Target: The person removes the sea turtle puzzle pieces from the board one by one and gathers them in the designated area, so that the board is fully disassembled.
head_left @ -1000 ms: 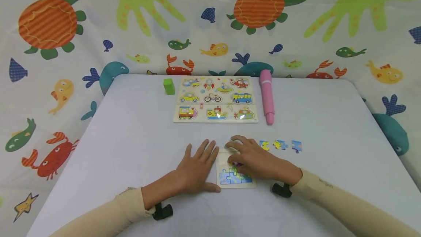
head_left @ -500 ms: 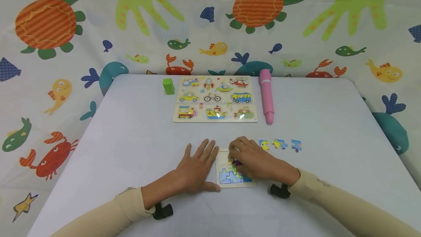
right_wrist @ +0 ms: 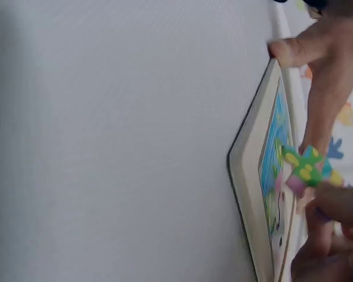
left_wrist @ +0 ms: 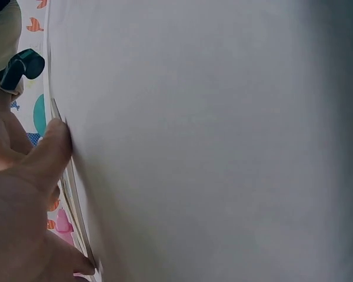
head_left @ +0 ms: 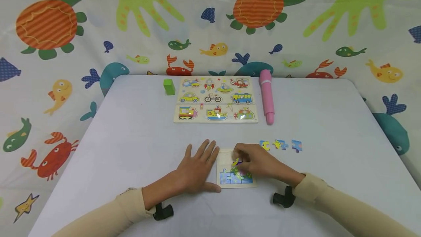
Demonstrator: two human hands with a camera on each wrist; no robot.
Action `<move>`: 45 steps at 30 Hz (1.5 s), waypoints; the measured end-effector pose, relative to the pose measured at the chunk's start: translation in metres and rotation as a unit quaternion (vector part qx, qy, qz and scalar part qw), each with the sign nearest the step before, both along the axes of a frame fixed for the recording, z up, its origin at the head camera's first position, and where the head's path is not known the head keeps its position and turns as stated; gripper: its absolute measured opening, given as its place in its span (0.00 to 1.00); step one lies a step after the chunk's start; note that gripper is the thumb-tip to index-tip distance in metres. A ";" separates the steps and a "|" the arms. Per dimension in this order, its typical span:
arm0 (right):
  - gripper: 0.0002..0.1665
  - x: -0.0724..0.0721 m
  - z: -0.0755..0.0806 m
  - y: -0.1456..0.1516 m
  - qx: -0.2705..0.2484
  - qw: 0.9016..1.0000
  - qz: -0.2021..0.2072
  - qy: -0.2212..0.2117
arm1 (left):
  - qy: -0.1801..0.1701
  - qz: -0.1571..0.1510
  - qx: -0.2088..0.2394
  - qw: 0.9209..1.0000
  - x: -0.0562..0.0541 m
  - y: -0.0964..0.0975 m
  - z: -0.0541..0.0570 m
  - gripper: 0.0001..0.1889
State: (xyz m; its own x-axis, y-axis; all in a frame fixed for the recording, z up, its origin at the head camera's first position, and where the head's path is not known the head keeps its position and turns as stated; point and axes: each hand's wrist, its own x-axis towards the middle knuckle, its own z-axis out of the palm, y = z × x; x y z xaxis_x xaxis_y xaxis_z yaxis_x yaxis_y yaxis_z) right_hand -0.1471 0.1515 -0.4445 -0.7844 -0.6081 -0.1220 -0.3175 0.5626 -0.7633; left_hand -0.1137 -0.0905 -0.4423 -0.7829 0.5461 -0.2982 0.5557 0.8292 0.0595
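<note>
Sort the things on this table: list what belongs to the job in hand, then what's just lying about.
Part of the job, it seems:
puzzle frame, left hand at its edge
puzzle piece pinched by the right hand
three loose pieces beyond the frame

Apparently just lying about:
green block
vehicle picture board
pink stick

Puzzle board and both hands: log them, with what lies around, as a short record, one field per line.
Left hand: fingers straight, touching the puzzle board at its left edge
Right hand: pinching a green, yellow-spotted piece over the board
Bottom row: filled
Loose pieces: three, on the table, right of the board
Behind: green block, picture board, pink tube
</note>
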 end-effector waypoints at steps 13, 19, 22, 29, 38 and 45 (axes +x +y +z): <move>0.12 -0.005 0.028 0.106 0.024 0.995 -0.093 0.005 | -0.013 0.005 0.008 1.000 0.000 0.002 0.000 0.61; 0.11 -0.003 0.018 0.128 0.035 0.995 -0.086 -0.025 | -0.012 0.013 0.013 1.000 0.001 -0.001 0.002 0.61; 0.11 -0.001 0.014 0.127 0.046 0.996 -0.081 0.000 | -0.013 0.012 0.017 1.000 0.002 -0.001 0.001 0.61; 0.12 0.003 0.013 0.115 0.110 0.985 -0.108 0.077 | -0.008 0.006 0.016 1.000 0.002 0.000 0.001 0.61; 0.11 0.006 0.011 0.106 0.175 0.970 -0.111 0.124 | -0.009 0.005 0.016 1.000 0.001 0.001 0.000 0.62; 0.20 0.010 0.015 0.075 0.149 0.959 -0.035 0.239 | -0.009 0.007 0.009 1.000 0.001 0.002 0.000 0.62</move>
